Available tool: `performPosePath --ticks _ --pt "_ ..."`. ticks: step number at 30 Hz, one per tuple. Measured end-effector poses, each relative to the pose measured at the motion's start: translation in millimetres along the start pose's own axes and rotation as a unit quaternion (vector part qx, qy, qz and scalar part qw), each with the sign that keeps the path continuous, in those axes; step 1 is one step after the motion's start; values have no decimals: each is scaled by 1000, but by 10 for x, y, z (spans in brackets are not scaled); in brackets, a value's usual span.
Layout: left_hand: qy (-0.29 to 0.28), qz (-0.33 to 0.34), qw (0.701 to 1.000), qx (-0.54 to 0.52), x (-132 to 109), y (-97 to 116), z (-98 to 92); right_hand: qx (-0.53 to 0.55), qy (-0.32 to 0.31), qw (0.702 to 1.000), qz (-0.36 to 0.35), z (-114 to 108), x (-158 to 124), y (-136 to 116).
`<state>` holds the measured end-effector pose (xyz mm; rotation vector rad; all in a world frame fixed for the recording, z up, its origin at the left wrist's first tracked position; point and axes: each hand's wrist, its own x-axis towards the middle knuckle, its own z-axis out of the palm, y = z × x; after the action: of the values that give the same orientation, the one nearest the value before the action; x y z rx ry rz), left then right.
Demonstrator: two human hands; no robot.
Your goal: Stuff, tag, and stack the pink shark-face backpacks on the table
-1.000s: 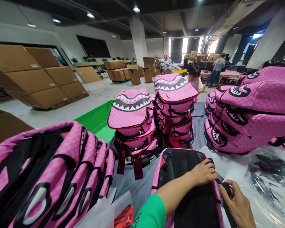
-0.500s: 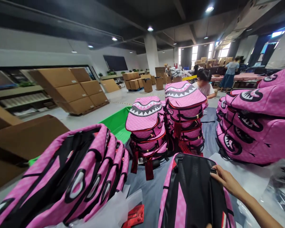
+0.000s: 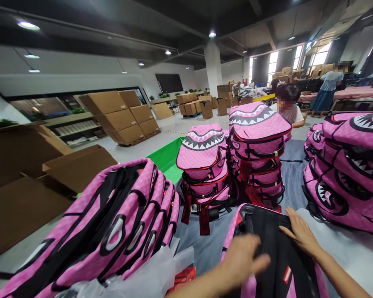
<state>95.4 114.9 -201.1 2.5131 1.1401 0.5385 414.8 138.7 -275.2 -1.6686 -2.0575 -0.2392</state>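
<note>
A pink backpack point(image 3: 269, 248) lies with its black back panel up in front of me. My right hand point(image 3: 301, 231) rests on its upper right edge beside a strap buckle, fingers spread. Over the left part of the same backpack is my left hand point(image 3: 244, 256), smeared by motion, its thumb and fingers apart and nothing seen between them; whether it touches the panel I cannot tell. A row of pink backpacks point(image 3: 112, 231) leans at the left. Clear plastic wrap point(image 3: 149, 269) and a red packet point(image 3: 185, 278) lie near my left forearm.
Behind stand two stacks of backpacks point(image 3: 202, 149) point(image 3: 257, 124), with another pile point(image 3: 345, 174) at the right. A green bin point(image 3: 168, 159) is behind the left row. Cardboard boxes point(image 3: 118, 118) stand farther back. A person point(image 3: 289, 105) is beyond the stacks.
My left hand has come up over the backpack from the bottom edge. My right hand's fingers have spread at the buckle. The view has turned left, so the scene sits farther right.
</note>
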Motion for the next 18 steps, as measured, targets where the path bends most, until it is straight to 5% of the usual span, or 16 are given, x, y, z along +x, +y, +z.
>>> performPosePath --ticks 4,7,12,18 --pt "18 -90 996 4 897 -518 74 11 25 1000 2 203 -94 -50" --pt "22 -52 998 -9 1146 -632 371 37 100 994 -9 128 -232 -185" --pt "64 36 997 -30 573 -550 820 12 129 992 -1 -81 -681 -544" --pt "78 124 987 65 136 -729 1032 -26 64 997 -36 -134 -1034 -734"
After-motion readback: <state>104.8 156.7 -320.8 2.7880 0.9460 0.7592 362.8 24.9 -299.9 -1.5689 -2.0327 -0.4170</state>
